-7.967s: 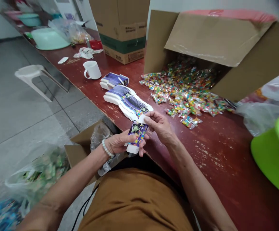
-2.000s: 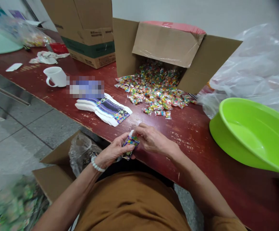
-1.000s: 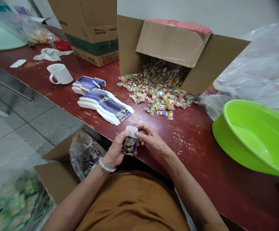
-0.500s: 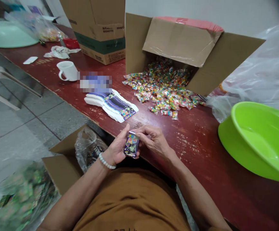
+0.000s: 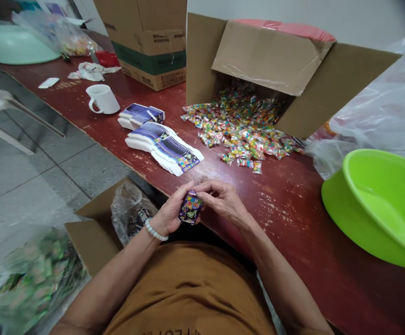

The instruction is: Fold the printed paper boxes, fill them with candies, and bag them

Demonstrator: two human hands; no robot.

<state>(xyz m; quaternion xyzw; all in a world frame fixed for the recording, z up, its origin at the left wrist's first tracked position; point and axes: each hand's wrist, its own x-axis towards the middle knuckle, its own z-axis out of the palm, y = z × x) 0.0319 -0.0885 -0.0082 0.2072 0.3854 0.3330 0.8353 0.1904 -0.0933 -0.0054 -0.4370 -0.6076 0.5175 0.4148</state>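
Both my hands meet at the near edge of the red-brown table (image 5: 293,209), closed around one small purple printed box (image 5: 190,208). My left hand (image 5: 169,215), with a white bead bracelet on the wrist, cups the box from below. Fingertips of my right hand (image 5: 221,201) pinch its top end. Just beyond lies a fanned stack of flat purple-and-white box blanks (image 5: 167,148). Farther back, a heap of small colourful wrapped candies (image 5: 239,130) spills from a cardboard box lying on its side (image 5: 279,65).
A lime-green basin (image 5: 380,204) sits at the right, with clear plastic bags (image 5: 380,111) behind it. A white mug (image 5: 102,98), another carton (image 5: 146,42) and a pale green basin (image 5: 14,44) stand farther left. Below the table edge is an open carton with a plastic bag (image 5: 129,216).
The white flap that stood up from the box a second ago is now folded in, and the box is closed. My hands stay at the table edge; the view has shifted slightly.
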